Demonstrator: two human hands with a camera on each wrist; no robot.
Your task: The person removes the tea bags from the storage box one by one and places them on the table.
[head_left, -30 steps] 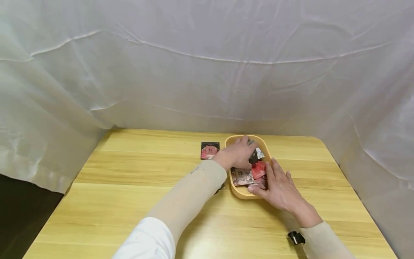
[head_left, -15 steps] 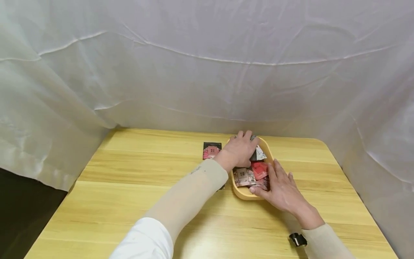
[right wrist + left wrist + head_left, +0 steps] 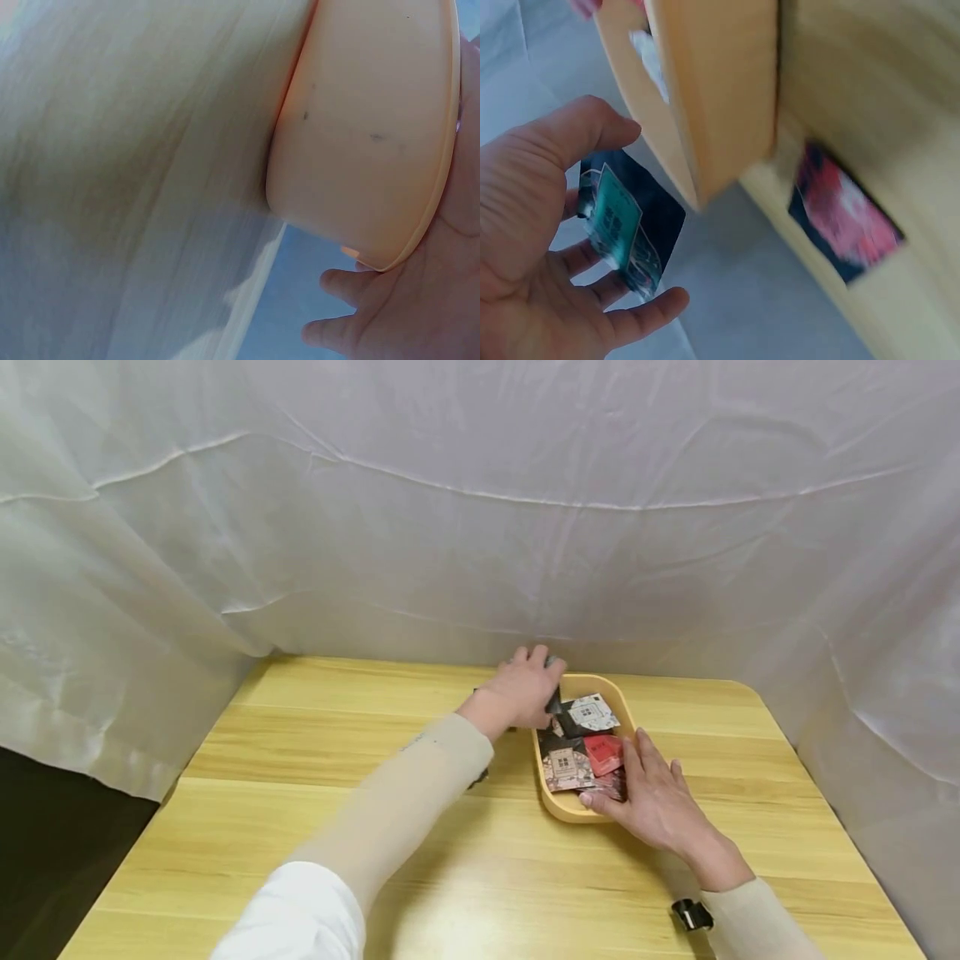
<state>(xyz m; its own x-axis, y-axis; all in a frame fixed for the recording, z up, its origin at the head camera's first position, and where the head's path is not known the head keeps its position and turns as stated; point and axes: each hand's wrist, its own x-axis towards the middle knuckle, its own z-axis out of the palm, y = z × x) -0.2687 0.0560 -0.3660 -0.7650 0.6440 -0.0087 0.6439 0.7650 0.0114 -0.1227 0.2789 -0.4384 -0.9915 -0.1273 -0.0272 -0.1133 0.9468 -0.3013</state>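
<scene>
My left hand (image 3: 517, 689) is just past the far-left edge of the yellow-orange bin (image 3: 558, 810). In the left wrist view it holds a small black sachet (image 3: 619, 214) with a teal label between thumb and fingers. My right hand (image 3: 660, 797) rests on the bin's right rim, fingers fairly straight and thumb reaching over the front corner. Inside the bin lie a white-and-black sachet (image 3: 591, 713), a red sachet (image 3: 602, 753), a brown-patterned sachet (image 3: 566, 767) and a dark reddish one under them.
A black-and-pink sachet (image 3: 847, 214) lies on the wooden table (image 3: 262, 827) left of the bin, mostly covered by my left hand in the head view. A small dark thing (image 3: 478, 777) shows beside my left sleeve. A pale curtain (image 3: 420, 552) hangs behind the table.
My left hand has come out of the bin leftward over its rim with the black sachet, uncovering the white-and-black sachet. My right hand stays at the rim.
</scene>
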